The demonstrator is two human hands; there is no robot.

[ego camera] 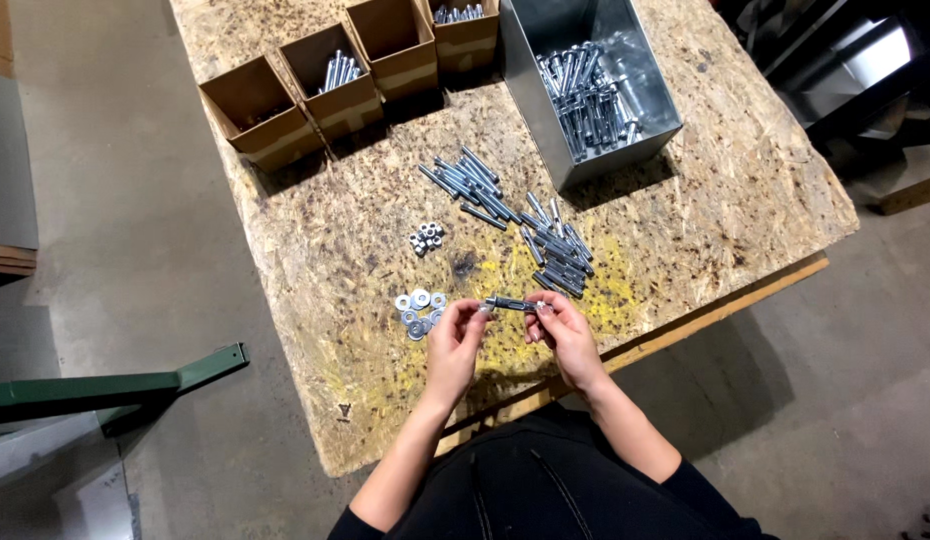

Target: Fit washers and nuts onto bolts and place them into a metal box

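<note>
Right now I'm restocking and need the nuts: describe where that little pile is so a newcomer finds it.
On the chipboard table, look between the cardboard boxes and the flat washers. The nuts sit there in a tight cluster, smaller and chunkier than the washers.

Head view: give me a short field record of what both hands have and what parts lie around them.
left hand: pinches one end of a bolt
right hand: pinches the other end
washers: small cluster beside left hand
nuts: small heap beyond the washers
loose bolts: pile beyond the hands
metal bin: holds more bolts
cardboard boxes: row at far edge of chipboard table
</note>
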